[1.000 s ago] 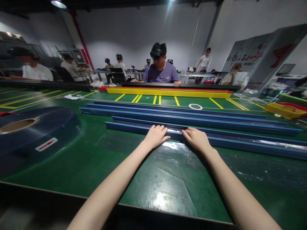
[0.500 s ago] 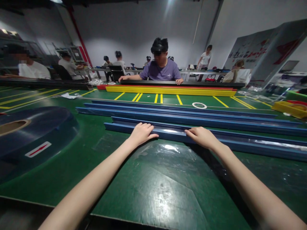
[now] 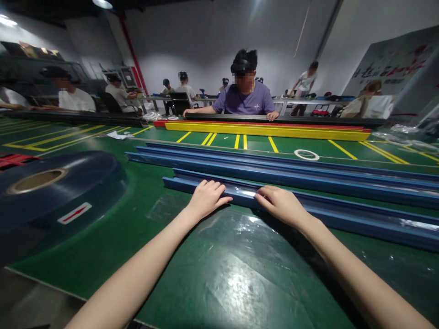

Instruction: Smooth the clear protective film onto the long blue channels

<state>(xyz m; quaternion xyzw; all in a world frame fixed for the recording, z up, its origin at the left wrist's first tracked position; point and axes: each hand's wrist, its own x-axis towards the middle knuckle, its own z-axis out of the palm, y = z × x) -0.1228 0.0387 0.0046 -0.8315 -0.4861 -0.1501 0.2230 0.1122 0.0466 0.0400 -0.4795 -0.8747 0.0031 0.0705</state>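
The nearest blue channel (image 3: 363, 222) runs from mid-left to the right edge, with shiny clear film (image 3: 245, 192) lying inside it. My left hand (image 3: 208, 197) rests over its near wall towards the left end, fingers curled over into the channel and thumb pointing right. A short way to the right, my right hand (image 3: 279, 203) touches the film and the channel with bent fingers and thumb close together. Between the hands the film shows bright reflections. Further clear sheet (image 3: 236, 237) lies on the green table (image 3: 164, 283) in front of them.
More blue channels (image 3: 219, 162) lie just behind. A large film roll (image 3: 92, 183) stands at the left. Beyond are a white ring (image 3: 306, 155), a yellow bar (image 3: 267, 130) and a black bar (image 3: 288, 119), where a person (image 3: 244, 98) sits with both hands on it. Others work farther back.
The view has turned left, so the table things appear further right. My right hand has come closer to my left hand along the channel. My left hand stays on the channel.
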